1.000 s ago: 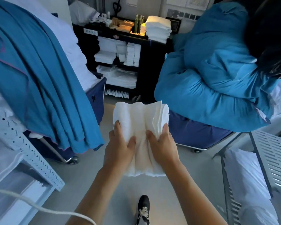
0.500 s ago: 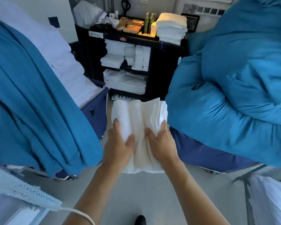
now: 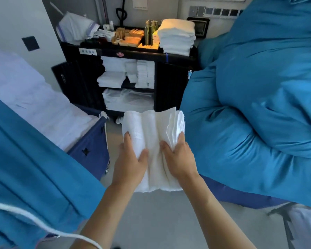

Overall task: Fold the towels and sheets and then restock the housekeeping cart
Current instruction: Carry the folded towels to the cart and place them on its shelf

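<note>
A stack of folded white towels (image 3: 152, 128) is held in front of me at waist height. My left hand (image 3: 130, 164) grips its left side and my right hand (image 3: 179, 159) grips its right side, thumbs on top. Straight ahead stands the black housekeeping cart (image 3: 172, 81). Its open shelves hold folded white linen (image 3: 127, 72) and bagged white sheets (image 3: 128, 100). On the cart's top sit a pile of folded white towels (image 3: 177, 36) and small amenities (image 3: 131, 37).
A blue laundry trolley (image 3: 92, 146) with white sheets (image 3: 36, 103) stands at the left, with teal fabric (image 3: 31, 169) draped nearer me. A large teal duvet bundle (image 3: 258, 108) fills the right side. A narrow strip of grey floor (image 3: 156, 221) leads between them to the cart.
I have walked forward along the aisle, so the cart is closer and larger. Both hands keep the same hold on the towel stack.
</note>
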{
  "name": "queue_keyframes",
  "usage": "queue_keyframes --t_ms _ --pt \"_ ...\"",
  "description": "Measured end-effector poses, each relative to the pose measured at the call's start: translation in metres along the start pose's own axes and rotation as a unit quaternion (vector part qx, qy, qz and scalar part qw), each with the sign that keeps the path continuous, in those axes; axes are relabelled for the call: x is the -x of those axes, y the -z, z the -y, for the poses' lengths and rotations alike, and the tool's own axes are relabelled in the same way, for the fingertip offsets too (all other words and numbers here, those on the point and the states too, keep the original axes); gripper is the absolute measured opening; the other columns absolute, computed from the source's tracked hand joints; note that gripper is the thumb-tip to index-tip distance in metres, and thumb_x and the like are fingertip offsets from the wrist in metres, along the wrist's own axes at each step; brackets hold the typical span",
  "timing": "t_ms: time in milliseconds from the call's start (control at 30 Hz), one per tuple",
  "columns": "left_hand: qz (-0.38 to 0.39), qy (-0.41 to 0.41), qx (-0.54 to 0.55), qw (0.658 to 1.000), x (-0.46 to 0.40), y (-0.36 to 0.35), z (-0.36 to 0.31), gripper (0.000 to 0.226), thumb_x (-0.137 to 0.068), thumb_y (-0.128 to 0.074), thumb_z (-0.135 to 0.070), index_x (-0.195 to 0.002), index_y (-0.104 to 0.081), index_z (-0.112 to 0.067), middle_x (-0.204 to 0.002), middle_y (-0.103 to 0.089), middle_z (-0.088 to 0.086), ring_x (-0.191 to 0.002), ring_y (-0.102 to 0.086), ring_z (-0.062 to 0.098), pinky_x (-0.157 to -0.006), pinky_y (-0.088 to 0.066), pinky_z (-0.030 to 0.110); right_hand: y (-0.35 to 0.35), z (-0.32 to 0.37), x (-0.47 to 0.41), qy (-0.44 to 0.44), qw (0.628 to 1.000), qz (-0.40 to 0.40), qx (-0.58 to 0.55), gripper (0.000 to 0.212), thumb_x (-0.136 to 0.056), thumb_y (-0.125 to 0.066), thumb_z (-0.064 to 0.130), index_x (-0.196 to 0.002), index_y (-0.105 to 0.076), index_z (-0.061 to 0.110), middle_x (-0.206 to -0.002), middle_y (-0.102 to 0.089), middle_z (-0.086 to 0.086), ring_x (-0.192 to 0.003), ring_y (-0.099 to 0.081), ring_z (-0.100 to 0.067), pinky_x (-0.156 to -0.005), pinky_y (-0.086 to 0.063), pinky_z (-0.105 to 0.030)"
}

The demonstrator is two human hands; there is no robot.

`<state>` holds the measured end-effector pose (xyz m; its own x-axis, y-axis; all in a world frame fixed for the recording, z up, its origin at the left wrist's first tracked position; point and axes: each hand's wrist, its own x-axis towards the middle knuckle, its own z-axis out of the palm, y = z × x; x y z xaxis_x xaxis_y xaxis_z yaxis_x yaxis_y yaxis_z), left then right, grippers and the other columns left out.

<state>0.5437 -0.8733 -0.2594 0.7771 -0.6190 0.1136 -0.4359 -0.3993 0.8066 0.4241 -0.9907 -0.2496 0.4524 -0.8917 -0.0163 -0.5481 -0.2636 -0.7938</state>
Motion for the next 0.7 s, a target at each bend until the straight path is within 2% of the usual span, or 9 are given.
queue_keyframes --t_ms 33,167,367,500,600,700 --pt "0.001 0.001 0.002 1.0 -0.01 -0.001 0.002 0.075 -0.097 -0.059 -0.048 -0.156 -0.014 -0.04 -0.146 -0.043 0.001 -0.103 -0.057 0.022 -0.08 -0.041 0.033 -0.004 0.002 -0.009 -0.001 1.0 0.0 0.001 0.067 -0.093 -0.048 0.064 -0.146 -0.029 0.027 -0.114 -0.056 -0.001 -0.097 -0.061 -0.028 -0.086 -0.053 -0.05" --pt "0.005 0.0 -0.01 1.0 -0.051 -0.006 0.017 0.079 -0.099 -0.057 -0.049 -0.16 -0.008 -0.035 -0.159 -0.033 0.0 -0.126 -0.054 0.027 -0.086 -0.037 0.029 -0.022 0.012 -0.042 -0.008 1.0 0.0 0.011 0.066 -0.094 -0.049 0.063 -0.145 -0.03 0.025 -0.115 -0.057 -0.002 -0.097 -0.061 -0.028 -0.087 -0.054 -0.05" --pt "0.012 -0.004 0.01 1.0 -0.149 -0.002 0.048 0.08 -0.098 -0.057 -0.05 -0.159 -0.007 -0.036 -0.157 -0.034 -0.001 -0.128 -0.052 0.027 -0.086 -0.037 0.03 -0.067 0.047 -0.119 -0.006 0.999 -0.011 0.037 0.068 -0.094 -0.049 0.064 -0.144 -0.03 0.022 -0.117 -0.057 -0.004 -0.096 -0.061 -0.029 -0.084 -0.054 -0.05" --pt "0.011 -0.022 0.009 1.0 -0.23 0.015 0.058 0.08 -0.099 -0.057 -0.049 -0.16 -0.007 -0.036 -0.162 -0.03 -0.003 -0.139 -0.043 0.022 -0.091 -0.033 0.029 -0.101 0.086 -0.178 -0.013 0.999 -0.028 0.032 0.068 -0.093 -0.048 0.066 -0.144 -0.03 0.025 -0.116 -0.057 -0.001 -0.097 -0.062 -0.027 -0.084 -0.056 -0.051" --pt "0.0 -0.035 0.012 0.999 -0.281 0.032 0.07 0.077 -0.097 -0.058 -0.049 -0.157 -0.01 -0.039 -0.154 -0.04 0.0 -0.129 -0.05 0.02 -0.087 -0.038 0.031 -0.125 0.116 -0.217 -0.006 0.999 -0.031 0.028 0.068 -0.093 -0.049 0.066 -0.143 -0.031 0.024 -0.116 -0.059 0.0 -0.095 -0.062 -0.022 -0.084 -0.056 -0.05" --pt "0.003 -0.036 0.025 0.999 -0.327 0.05 0.087 0.074 -0.094 -0.059 -0.049 -0.154 -0.017 -0.038 -0.143 -0.048 0.001 -0.113 -0.059 0.02 -0.082 -0.052 0.038 -0.154 0.142 -0.248 0.001 0.999 -0.029 0.025 0.071 -0.094 -0.05 0.065 -0.148 -0.028 0.025 -0.12 -0.059 0.001 -0.099 -0.063 -0.023 -0.086 -0.057 -0.049"
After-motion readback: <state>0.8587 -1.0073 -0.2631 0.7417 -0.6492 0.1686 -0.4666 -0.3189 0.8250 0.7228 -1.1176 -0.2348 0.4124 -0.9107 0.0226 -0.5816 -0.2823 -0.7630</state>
